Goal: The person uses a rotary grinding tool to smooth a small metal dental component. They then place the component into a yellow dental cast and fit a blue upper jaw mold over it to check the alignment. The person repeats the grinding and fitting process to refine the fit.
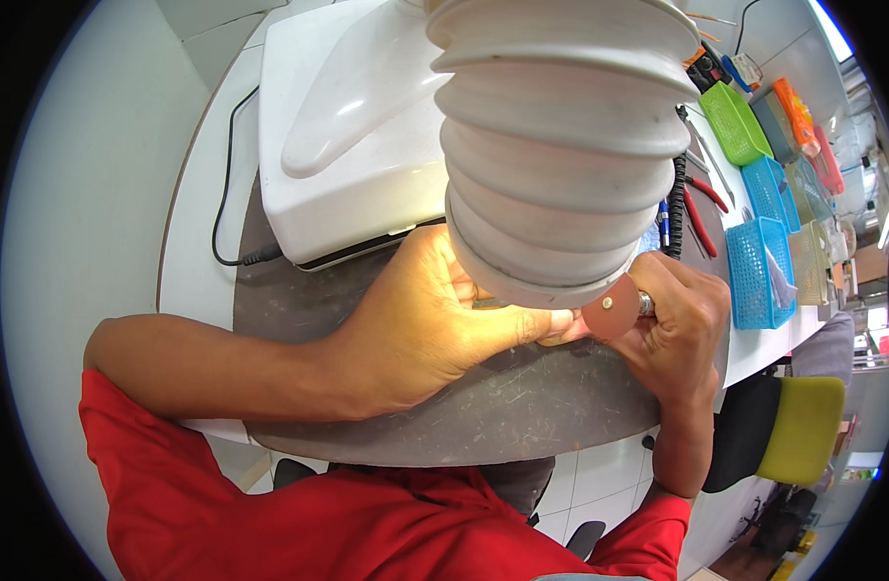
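My right hand (685,315) is wrapped around a rotary handpiece (647,304), whose metal nose carries a round reddish-brown disc (614,315). My left hand (435,315) is closed, thumb pointing right toward the disc. The left fingers go under the mouth of a wide white corrugated hose (561,145), so what they pinch, if anything, is hidden. Both hands meet low over a dark grey mat (444,426), with the fingertips close beside the disc. Behind my left hand stands a white machine (367,184) with a rounded housing.
A black cable (218,218) runs from the machine along the left. On the right lie red-handled pliers (699,223), a coiled black cord (676,198) and a blue pen (664,225). Blue baskets (754,281) and a green basket (735,124) line the right edge, near a yellow-green chair (803,431).
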### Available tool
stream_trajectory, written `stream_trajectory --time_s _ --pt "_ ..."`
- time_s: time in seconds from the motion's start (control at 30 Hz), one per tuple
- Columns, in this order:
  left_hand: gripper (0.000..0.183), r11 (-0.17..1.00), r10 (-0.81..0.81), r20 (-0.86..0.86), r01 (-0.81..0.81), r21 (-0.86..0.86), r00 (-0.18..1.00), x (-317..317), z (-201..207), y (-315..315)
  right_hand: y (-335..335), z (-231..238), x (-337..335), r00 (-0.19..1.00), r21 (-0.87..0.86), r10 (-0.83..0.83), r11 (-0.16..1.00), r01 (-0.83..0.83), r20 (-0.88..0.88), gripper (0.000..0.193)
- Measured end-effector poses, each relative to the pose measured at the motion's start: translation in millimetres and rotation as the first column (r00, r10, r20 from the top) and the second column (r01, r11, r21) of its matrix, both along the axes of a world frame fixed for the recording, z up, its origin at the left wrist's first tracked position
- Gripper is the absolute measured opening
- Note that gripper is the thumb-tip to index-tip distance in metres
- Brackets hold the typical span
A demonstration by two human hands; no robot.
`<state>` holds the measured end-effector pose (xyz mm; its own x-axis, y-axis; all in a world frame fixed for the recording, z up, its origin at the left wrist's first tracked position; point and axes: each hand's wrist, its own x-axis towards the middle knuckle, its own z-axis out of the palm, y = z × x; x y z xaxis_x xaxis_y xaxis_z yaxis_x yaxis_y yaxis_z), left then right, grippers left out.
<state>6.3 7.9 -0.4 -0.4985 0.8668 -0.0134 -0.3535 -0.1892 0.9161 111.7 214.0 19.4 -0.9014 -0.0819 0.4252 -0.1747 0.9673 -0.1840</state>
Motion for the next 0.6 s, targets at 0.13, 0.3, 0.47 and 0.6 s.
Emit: stream_trajectory --time_s 0.13,0.3,0.47,0.6 --pt "0.024 1.0 0.0 0.007 0.0 0.019 1.0 0.6 -0.3 0.7 -0.2 0.8 0.8 1.0 -0.001 -0.003 1.0 0.003 0.01 0.042" --pt "0.024 1.0 -0.003 -0.033 0.003 0.002 0.999 -0.1 0.3 -0.4 -2.4 2.2 -0.5 1.0 -0.002 0.003 1.0 -0.003 0.001 0.043" --pt "0.022 1.0 0.015 -0.021 -0.015 0.001 1.0 1.4 1.4 -1.3 -2.6 2.1 -0.5 1.0 -0.002 0.005 1.0 -0.005 0.005 0.043" --pt "0.021 1.0 0.011 -0.036 -0.011 -0.007 0.999 1.6 2.9 -2.9 -3.1 2.4 1.2 1.0 -0.002 -0.007 1.0 0.007 0.008 0.044"
